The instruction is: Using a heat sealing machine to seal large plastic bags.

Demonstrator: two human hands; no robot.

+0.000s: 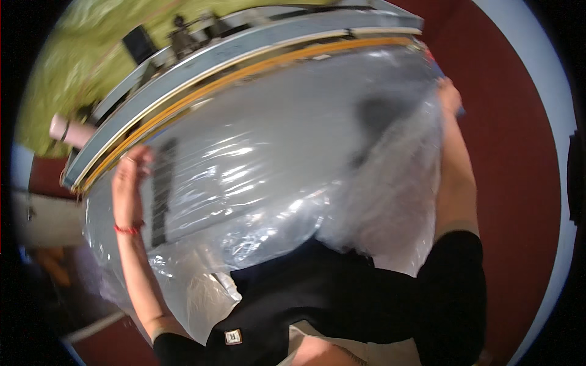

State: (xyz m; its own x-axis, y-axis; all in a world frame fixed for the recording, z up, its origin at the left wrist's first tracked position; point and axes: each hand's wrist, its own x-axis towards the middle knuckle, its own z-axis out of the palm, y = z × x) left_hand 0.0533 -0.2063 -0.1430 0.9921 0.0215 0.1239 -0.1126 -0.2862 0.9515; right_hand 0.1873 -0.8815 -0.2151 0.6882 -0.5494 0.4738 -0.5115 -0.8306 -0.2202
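A large, clear, glossy plastic sheet [287, 189] lies spread over a grey-topped counter [268, 63], covering most of it from the left end to the far right corner. Along the counter's far edge run a narrow orange strip [372, 43] and, beyond it, a pale blue-grey rail [342, 22]. The sheet is wrinkled and full of bright glints across its left half and near edge, and it hangs loosely over the near edge against the person's black short-sleeved top [342, 293].

The left hand [131, 166], with a thin red bracelet [128, 229] at the wrist, is over the sheet near the counter's far left corner. Its fingers are bent and blurred; I cannot tell whether they pinch the plastic. The right hand [450, 96] is at the sheet's right edge, close to the counter's far right corner; its fingertips are partly hidden, so I cannot tell whether they are clamped on the plastic.

Just right of the left hand, a long, narrow dark-grey strip [163, 192] shows lengthwise toward the near edge. Beyond the rail, at the far left, is a pale pink cylinder [72, 130], with yellow-green crinkled sheeting [91, 55] behind. Dark red floor [506, 183] lies right of the counter.
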